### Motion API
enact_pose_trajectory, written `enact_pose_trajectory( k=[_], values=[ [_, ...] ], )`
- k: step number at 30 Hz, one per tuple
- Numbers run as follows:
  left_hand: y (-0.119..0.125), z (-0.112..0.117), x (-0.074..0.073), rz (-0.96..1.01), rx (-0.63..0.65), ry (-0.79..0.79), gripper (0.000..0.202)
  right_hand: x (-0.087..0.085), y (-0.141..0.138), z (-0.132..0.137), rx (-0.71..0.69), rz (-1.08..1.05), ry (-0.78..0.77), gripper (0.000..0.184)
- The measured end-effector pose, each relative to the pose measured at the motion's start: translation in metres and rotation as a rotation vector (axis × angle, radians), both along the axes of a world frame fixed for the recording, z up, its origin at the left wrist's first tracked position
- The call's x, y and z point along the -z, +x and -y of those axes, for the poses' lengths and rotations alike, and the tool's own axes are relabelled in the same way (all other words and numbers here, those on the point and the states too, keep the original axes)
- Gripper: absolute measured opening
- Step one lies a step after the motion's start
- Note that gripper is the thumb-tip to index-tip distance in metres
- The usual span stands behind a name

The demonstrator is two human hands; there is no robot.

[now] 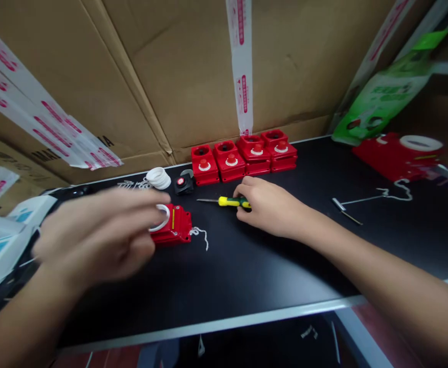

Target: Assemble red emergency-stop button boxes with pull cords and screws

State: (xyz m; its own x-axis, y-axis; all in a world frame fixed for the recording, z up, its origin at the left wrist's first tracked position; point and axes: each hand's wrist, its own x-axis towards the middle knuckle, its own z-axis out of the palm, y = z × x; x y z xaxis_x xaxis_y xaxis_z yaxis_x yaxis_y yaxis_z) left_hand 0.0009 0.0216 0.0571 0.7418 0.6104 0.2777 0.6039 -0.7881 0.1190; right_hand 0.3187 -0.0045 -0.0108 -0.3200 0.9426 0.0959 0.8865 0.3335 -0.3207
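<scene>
My right hand [262,207] has its fingers wrapped round the green and yellow handle of a screwdriver [227,202], which lies at the tabletop with its shaft pointing left. My left hand [101,235], blurred by motion, is in front of a red box [180,225] with a white ring [164,216] on top. Its fingers are stretched out, thumb apart, and they hide the box's left part. Whether they touch the box I cannot tell. A white cord [201,232] trails from the box's right end.
Several red boxes with knobs [230,161] stand in a row by the cardboard. Left of them are a black part with a red button [183,183] and stacked white rings [158,178]. At right are another red box [396,156], a corded metal piece [339,204] and a green bottle [385,97].
</scene>
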Motion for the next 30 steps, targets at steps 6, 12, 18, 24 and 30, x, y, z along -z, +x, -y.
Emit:
enact_pose_trajectory(
  k=[6,12,18,24,30],
  values=[
    [-0.024,-0.018,0.005,-0.065,0.029,-0.078,0.043,-0.013,0.01,-0.002,0.088,-0.204,0.044,0.019],
    [-0.029,-0.028,0.041,-0.113,0.04,-0.251,0.084,-0.017,0.001,0.002,0.142,-0.658,0.002,0.017],
    [-0.026,-0.033,0.046,0.021,0.102,-0.327,0.064,-0.011,-0.006,-0.005,0.359,-1.267,-0.101,0.035],
    [-0.027,-0.035,0.057,0.214,0.152,-0.239,0.07,-0.013,-0.011,-0.002,0.369,-1.363,-0.116,0.031],
    [-0.023,-0.034,0.058,0.238,0.128,-0.231,0.072,-0.013,-0.015,0.002,0.326,-1.295,-0.082,0.028]
  ],
)
